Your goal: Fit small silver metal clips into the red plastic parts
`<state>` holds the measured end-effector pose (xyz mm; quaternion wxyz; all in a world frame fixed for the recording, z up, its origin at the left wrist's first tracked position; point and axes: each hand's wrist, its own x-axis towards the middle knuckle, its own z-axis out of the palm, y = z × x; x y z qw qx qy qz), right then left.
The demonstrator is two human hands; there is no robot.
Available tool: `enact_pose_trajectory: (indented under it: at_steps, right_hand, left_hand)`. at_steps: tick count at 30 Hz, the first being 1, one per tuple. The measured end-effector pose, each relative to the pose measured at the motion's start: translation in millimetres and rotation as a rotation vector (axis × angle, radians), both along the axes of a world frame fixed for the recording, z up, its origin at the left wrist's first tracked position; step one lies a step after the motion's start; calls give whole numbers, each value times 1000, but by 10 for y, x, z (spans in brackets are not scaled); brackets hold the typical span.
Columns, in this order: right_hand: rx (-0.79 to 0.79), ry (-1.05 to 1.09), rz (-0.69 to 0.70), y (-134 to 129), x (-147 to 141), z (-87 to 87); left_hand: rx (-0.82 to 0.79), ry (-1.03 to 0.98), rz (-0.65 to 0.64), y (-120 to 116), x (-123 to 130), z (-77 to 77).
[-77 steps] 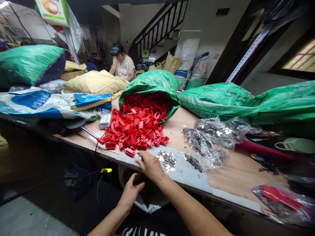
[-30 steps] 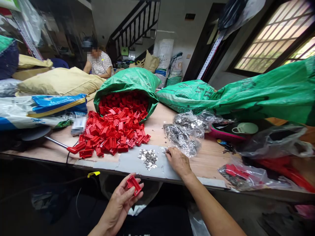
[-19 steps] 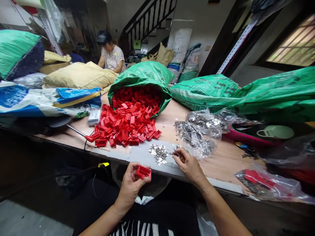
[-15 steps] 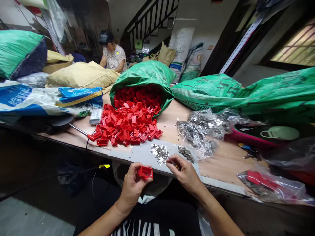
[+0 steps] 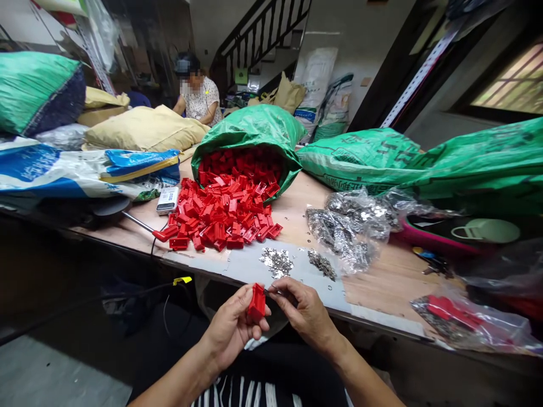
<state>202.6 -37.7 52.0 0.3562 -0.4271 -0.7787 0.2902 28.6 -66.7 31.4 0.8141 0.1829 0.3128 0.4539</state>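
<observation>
A red plastic part [image 5: 257, 303] is held upright between the thumb and fingers of my left hand [image 5: 232, 325], in front of the table edge. My right hand [image 5: 302, 308] is pinched beside it, its fingertips on a small thin dark piece that reaches the red part's upper right side; what that piece is I cannot make out. Beyond my hands, a pile of flat silver pieces [image 5: 276, 262] and a smaller heap of darker metal pieces [image 5: 322, 264] lie on a grey sheet [image 5: 297, 277]. Many red parts [image 5: 220, 217] spill from a green sack [image 5: 254, 124].
Clear bags of metal pieces [image 5: 339, 232] lie to the right, near a pink tray [image 5: 424, 240]. A tool with a red handle [image 5: 163, 233] sits left of the red pile. Sacks line the back; a person [image 5: 199, 96] sits beyond them.
My left hand has turned the red part upright. My right hand has moved left from near the silver pile to the red part, bringing the thin piece against it.
</observation>
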Motion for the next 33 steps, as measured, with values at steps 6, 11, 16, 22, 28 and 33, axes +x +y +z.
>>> enact_pose_trajectory:
  at_steps: [6, 11, 16, 22, 28, 33]
  right_hand:
    - [151, -71, 97, 12, 0, -6]
    - [180, -134, 165, 20, 32, -5]
    - [178, -169, 188, 8, 52, -8]
    - [187, -167, 213, 9, 40, 17]
    - [183, -207, 217, 9, 34, 29]
    - [164, -192, 212, -3, 43, 12]
  left_hand:
    - [-142, -53, -41, -37, 2, -24]
    - [-157, -54, -29, -45, 16, -20]
    - [-165, -35, -50, -42, 31, 3]
    - [-167, -22, -60, -39, 12, 16]
    - [-177, -23, -58, -39, 0, 11]
    - [-260, -48, -53, -29, 9, 0]
